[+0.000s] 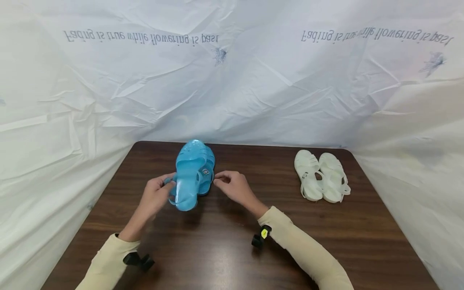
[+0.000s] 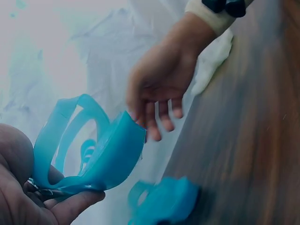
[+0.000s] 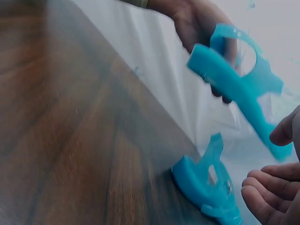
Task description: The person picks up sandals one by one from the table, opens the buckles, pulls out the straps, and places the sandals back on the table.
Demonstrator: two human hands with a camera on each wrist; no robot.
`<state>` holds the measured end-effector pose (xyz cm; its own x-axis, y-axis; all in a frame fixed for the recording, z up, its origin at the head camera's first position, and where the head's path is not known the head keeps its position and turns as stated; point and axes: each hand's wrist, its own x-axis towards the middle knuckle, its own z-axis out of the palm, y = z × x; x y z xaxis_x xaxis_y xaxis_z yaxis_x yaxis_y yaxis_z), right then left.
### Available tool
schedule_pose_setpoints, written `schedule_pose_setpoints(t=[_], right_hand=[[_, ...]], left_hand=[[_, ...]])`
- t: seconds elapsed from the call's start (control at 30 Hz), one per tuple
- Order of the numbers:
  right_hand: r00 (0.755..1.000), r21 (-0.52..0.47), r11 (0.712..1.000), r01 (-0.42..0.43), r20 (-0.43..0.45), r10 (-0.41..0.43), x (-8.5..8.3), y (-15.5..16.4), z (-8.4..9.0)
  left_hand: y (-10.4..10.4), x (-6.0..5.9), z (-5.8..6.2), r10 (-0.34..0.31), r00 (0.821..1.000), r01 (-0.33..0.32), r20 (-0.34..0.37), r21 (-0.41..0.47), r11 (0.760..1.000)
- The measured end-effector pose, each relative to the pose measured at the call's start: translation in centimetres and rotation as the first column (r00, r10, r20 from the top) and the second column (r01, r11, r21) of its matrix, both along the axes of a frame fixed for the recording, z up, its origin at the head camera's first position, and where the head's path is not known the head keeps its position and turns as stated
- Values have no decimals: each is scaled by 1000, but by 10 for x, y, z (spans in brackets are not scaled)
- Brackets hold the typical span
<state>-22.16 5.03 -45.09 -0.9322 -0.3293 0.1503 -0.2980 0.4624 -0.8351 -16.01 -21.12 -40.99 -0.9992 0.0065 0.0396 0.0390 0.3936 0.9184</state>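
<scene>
A person's left hand [image 1: 156, 196] holds a blue sandal [image 1: 187, 177] lifted off the dark wooden desk [image 1: 224, 249], fingers curled around its heel strap, with the sole facing up toward the head camera and the toe pointing away toward the far edge of the desk. The shoe's long axis runs roughly front to back, tilted slightly, with the heel end nearest the person. A second blue sandal [image 1: 207, 173] lies on the desk just to the right of the raised one and partly behind it, its strap end toward the right hand [image 1: 233, 187].

That right hand sits just beside the second sandal, its fingers loosely curled and holding nothing; the fingertips are close to the shoe's side, but whether they touch it cannot be told from the head view. The right hand is clearly the nearer of the two to the sandal on the desk, which lies to its left.

The left wrist view shows the raised sandal's heel and strap [image 2: 89, 154] resting in the palm, with the right hand [image 2: 159, 93] hanging above the desk beyond it and the other sandal [image 2: 164, 201] blurred below. In the right wrist view both shoes are smeared, and the right hand's fingers [image 3: 267, 197] are cut off at the frame edge.

A pair of white sandals [image 1: 322, 175] stands side by side, well apart to the right. A wrinkled white sheet [image 1: 253, 80] printed with text screens the background.
</scene>
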Motion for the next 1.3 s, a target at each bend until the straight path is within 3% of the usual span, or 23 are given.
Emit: schedule_pose_setpoints(t=[0.13, 0.33, 0.67, 0.87, 1.3], right_hand=[[999, 44, 998, 43, -31, -42, -13, -5, -8], [999, 74, 996, 54, -2, -54, -24, -12, -19], [999, 106, 994, 8, 33, -11, -24, -24, -29], [999, 116, 993, -7, 32, 3, -24, -28, -34], [998, 118, 992, -38, 56, 31, -23, -31, -35]], left_hand=[[-19, -8, 2, 27, 999, -28, -23, -53, 998], [-43, -24, -4, 90, 996, -89, 18, -49, 995], [-71, -59, -45, 92, 996, -91, 6, -105, 990], [-73, -74, -63, 96, 994, -89, 59, -106, 990], [-72, -86, -78, 111, 978, -99, 177, -78, 992]])
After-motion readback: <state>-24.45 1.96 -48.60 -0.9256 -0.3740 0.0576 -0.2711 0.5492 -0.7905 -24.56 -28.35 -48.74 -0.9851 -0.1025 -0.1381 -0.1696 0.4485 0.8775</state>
